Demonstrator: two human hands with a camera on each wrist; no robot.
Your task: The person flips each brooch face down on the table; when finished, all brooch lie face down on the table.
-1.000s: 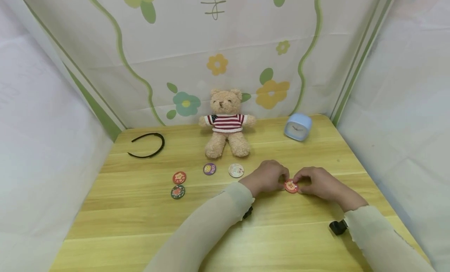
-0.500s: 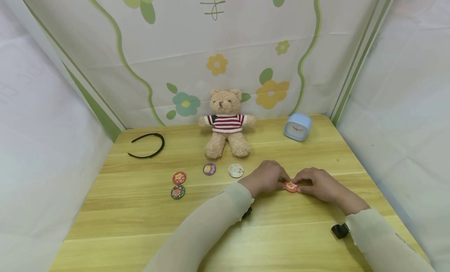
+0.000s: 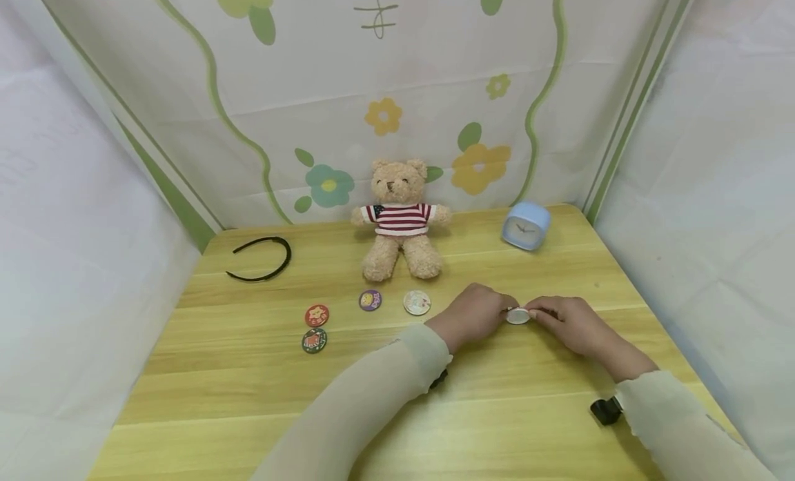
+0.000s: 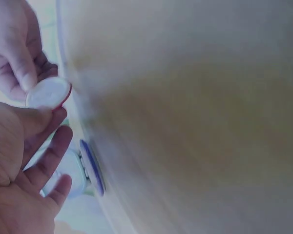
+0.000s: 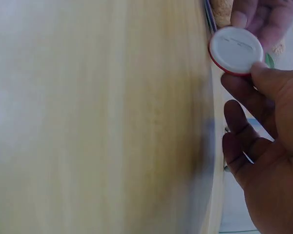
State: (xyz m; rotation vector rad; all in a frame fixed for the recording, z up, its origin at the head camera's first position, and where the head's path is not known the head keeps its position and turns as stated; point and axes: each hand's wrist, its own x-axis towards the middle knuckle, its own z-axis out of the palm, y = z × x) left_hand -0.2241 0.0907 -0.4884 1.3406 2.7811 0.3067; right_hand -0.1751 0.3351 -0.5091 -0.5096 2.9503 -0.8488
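Presumably so its white back faces up uncovered, the left hand [image 3: 475,319] and right hand [image 3: 574,326] pinch a badge [image 3: 518,317] by opposite edges, tilted over the bench [image 3: 497,426] in front of the clock [image 3: 526,226], a rim grip probably steadying something so thin.

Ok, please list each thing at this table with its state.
Red-rimmed round badge: pinched by left hand and right hand, white back showing
Red star badge: face up
Green round badge: face up
Purple round badge: face up
White round badge: face up
Beige plush bear: seated
Pale blue boxy clock: standing
Black curved headband: flat
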